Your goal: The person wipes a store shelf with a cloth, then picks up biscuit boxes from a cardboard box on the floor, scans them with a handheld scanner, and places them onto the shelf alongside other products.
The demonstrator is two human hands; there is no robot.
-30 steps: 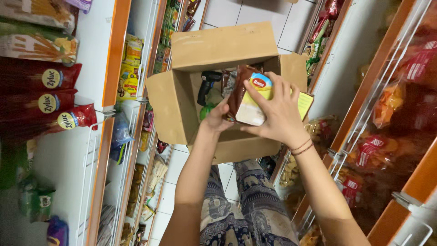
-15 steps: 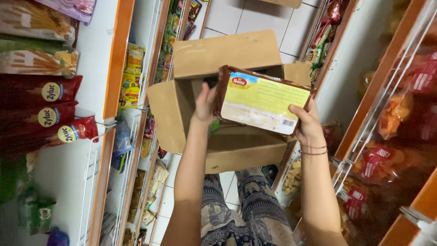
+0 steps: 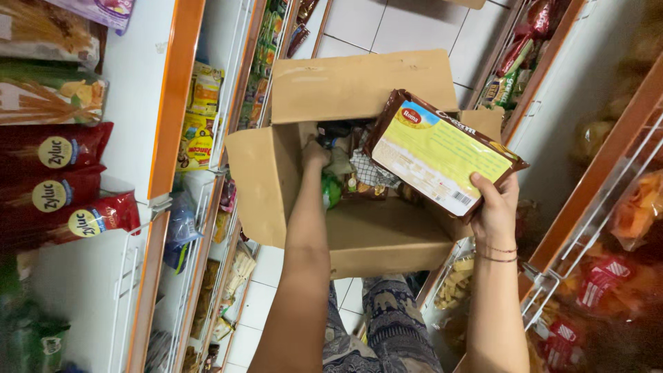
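The right hand [image 3: 495, 211] grips a brown and yellow biscuit pack [image 3: 442, 155] by its lower corner, fingers clamped on it, holding it tilted above the open cardboard box [image 3: 359, 235]. The left hand [image 3: 314, 153] is plunged among the packets [image 3: 359, 169] inside; I cannot tell how its fingers sit. The aisle is tight: 2 shelf racks, left [image 3: 173, 103] and right [image 3: 587, 179], crowd the box's flaps. The pack hides some of the contents.
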